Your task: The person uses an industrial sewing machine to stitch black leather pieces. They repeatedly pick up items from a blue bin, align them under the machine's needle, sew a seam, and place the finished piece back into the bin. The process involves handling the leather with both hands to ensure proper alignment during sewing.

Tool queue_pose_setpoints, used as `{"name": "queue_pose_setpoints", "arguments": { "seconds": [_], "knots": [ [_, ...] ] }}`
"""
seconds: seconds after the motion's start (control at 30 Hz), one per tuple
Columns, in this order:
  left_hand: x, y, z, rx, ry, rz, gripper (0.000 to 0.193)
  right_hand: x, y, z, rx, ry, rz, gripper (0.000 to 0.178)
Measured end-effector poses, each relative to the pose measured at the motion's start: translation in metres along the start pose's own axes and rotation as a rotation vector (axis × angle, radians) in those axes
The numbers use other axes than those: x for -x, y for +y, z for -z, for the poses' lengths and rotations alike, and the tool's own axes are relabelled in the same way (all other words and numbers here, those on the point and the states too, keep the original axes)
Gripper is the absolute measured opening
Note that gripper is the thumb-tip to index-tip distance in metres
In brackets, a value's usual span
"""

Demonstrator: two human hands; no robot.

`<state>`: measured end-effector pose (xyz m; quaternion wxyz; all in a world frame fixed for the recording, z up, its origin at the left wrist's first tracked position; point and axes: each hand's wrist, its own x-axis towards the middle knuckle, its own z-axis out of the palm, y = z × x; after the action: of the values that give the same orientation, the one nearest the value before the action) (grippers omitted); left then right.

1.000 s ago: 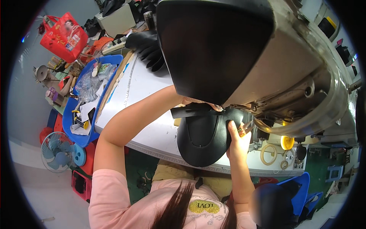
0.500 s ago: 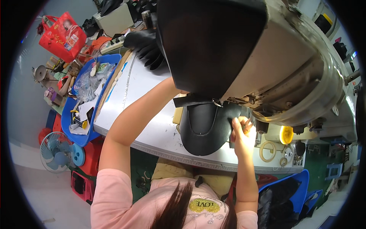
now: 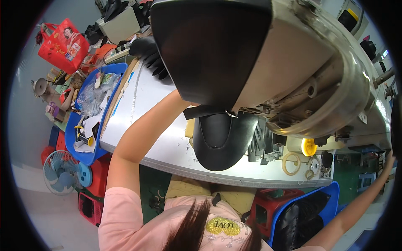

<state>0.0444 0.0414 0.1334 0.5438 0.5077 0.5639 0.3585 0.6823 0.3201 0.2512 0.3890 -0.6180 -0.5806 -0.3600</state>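
Upper (image 3: 226, 148), black: on worktop (image 3: 167, 148), beneath machine (image 3: 284, 62); long axis pointing away from the body, round end toward it. Band (image 3: 197, 112), black: across the upper's far side. Left hand (image 3: 192, 103): the nearer; upper lies to its right and bodyward. Strips (image 3: 261, 144), grey: just right of upper. Right hand (image 3: 392, 158): well apart, far right. Obscured: upper's far end; left hand, bar a sliver; right hand, at the dark rim. Neither hand's grip can be told.
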Motion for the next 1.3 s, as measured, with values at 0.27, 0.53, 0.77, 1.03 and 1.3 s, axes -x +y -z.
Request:
{"name": "queue_pose_setpoints", "arguments": {
  "seconds": [0.27, 0.53, 0.77, 1.03, 1.3],
  "knots": [
    [-0.002, -0.005, 0.000, 0.022, -0.022, 0.006, 0.036, 0.140, -0.002, -0.082, -0.184, 0.141, 0.112, 0.034],
    [-0.005, -0.009, 0.000, 0.051, -0.060, 0.000, 0.035, 0.065, -0.016, -0.018, -0.575, -0.095, -0.371, 0.039],
    [-0.004, -0.011, 0.001, 0.055, -0.050, -0.004, 0.034, 0.191, -0.111, 0.022, -0.566, -0.014, -0.031, 0.027],
    [-0.006, -0.013, 0.002, 0.061, -0.062, 0.002, 0.032, 0.254, -0.216, 0.108, -0.722, -0.360, 0.454, 0.031],
    [-0.006, -0.025, 0.000, 0.094, -0.101, 0.010, 0.031, 0.251, -0.213, 0.105, -0.758, -0.359, 0.504, 0.031]
  ]
}}
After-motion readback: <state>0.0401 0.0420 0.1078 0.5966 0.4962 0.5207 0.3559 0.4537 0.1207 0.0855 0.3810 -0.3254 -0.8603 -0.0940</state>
